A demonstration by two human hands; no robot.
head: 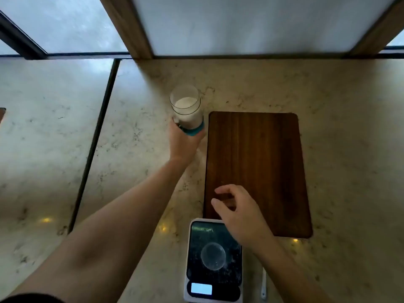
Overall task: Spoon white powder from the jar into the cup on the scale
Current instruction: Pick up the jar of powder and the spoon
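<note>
Left hand (182,139) in a closed grip low on the open jar (187,109) of white powder out on the tabletop (349,95), likely steadying it, while the right hand (238,212), fingers loosely apart and empty, hovers above the scale (192,254) bearing the clear cup (213,255).

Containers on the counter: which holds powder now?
The clear glass jar with the teal base, gripped by the left hand; the small clear cup looks empty.
</note>
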